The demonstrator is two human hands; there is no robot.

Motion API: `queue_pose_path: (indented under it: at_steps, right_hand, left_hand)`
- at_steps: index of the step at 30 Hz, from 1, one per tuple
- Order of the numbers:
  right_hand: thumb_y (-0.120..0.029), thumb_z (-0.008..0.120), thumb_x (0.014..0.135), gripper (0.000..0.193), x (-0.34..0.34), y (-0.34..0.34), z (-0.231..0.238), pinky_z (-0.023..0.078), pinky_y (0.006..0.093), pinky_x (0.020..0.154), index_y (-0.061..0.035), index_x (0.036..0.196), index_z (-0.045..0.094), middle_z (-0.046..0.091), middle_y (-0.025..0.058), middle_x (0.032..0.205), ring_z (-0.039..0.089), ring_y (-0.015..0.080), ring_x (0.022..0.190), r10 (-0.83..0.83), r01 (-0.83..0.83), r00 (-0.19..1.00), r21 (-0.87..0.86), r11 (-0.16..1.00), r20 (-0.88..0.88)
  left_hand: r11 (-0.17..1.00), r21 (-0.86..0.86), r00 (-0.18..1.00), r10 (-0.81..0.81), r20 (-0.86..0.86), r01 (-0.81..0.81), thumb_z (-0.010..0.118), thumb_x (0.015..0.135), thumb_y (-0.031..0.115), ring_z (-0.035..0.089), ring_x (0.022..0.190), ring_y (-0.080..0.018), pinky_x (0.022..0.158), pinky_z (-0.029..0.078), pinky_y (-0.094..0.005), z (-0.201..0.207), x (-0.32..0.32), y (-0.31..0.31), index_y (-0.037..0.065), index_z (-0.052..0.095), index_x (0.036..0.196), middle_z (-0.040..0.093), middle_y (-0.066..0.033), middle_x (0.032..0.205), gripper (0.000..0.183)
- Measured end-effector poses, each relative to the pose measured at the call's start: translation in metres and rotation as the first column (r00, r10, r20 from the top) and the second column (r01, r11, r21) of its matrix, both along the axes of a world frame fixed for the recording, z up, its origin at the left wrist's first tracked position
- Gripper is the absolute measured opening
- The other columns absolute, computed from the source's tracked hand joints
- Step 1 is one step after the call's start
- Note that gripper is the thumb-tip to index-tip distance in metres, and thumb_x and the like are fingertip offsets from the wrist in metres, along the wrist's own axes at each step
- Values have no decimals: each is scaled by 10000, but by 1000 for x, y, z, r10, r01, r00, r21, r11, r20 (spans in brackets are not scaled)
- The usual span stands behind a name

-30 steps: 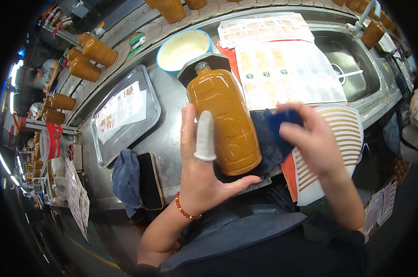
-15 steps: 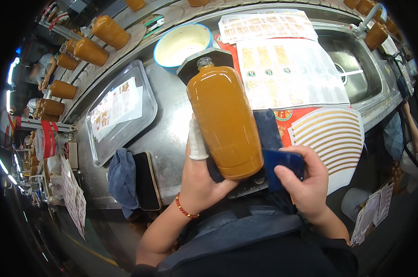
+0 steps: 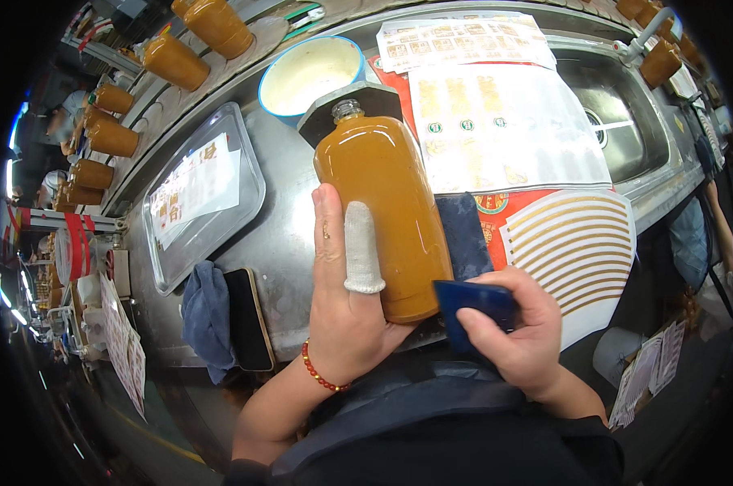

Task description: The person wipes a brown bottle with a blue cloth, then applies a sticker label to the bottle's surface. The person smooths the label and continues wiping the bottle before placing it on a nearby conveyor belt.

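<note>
A glossy amber-brown bottle (image 3: 386, 223) leans in front of me, its clear glass neck away from me on a dark angular block (image 3: 382, 99). My left hand (image 3: 342, 300) holds it along its left side and near the base. One finger wears a whitish knitted finger cot (image 3: 361, 247); a red bead bracelet circles that wrist. In my right hand (image 3: 524, 336) a flat blue scraper (image 3: 481, 304) is pinched between thumb and fingers. Its edge is at the bottle's lower right side; whether it touches I cannot tell. A dark cloth (image 3: 465, 239) lies right of the bottle.
On the steel counter stand a white basin (image 3: 310, 77) with blue rim and a clear tray (image 3: 257, 182) with decal sheets. A blue cloth (image 3: 207, 316) and a phone (image 3: 251, 324) lie left. Decal sheets (image 3: 504, 154), striped sheets (image 3: 581, 255) and a sink (image 3: 625, 109) are right. Several bottles (image 3: 174, 63) line the conveyor.
My left hand has turned, so its back and the covered finger show along the bottle's side. The bottle has shifted slightly left, and my right hand with the scraper has moved left too.
</note>
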State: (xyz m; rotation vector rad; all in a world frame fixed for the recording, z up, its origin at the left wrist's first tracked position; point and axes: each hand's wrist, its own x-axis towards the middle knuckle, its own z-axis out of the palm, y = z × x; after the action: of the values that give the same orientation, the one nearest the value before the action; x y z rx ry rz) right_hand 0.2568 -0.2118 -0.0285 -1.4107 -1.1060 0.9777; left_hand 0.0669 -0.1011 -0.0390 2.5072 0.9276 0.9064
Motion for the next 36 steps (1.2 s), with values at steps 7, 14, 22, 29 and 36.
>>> queue_pose_path:
  at_steps: [7,14,22,29,36]
  right_hand:
    - [-33,762,913,258,-1,1,-25,542,239,716,26,1137,648,692,34,937,637,75,796,-131,92,978,-224,970,-166]
    - [-22,810,817,251,-26,8,5,510,275,644,0,1047,712,684,93,866,645,145,725,-5,-29,977,156,987,215]
    - [-23,787,849,230,-16,4,-21,520,256,684,12,1055,691,700,59,879,629,89,764,-204,183,977,-262,948,-56]
    - [-27,800,679,379,-30,16,32,540,316,772,-103,1049,785,696,59,991,628,199,843,15,-342,703,319,884,711]
    - [-104,746,733,267,-37,36,18,591,360,918,-139,994,794,685,-5,1070,638,182,1023,22,-627,470,316,712,883]
  left_hand:
    - [951,-278,984,-99,151,138,961,713,384,227,1526,-551,1235,270,-546,-31,-30,9,-63,99,1633,215,-360,1632,1337]
    - [1000,-26,1000,6,-17,-7,939,723,302,194,1551,-535,1240,283,-529,-1,-25,-5,-59,213,1620,175,-356,1669,1209]
    - [999,16,997,-33,74,32,874,804,223,243,1536,-534,1220,323,-541,-13,-27,2,-74,344,1572,215,-342,1664,979]
    - [1000,8,999,16,29,-16,869,804,171,292,1523,-517,1214,345,-523,-9,-41,-1,-85,390,1546,270,-326,1653,919]
    - [999,5,983,-46,179,46,879,805,165,306,1516,-519,1213,348,-510,-36,-62,11,-82,320,1578,228,-341,1659,985]
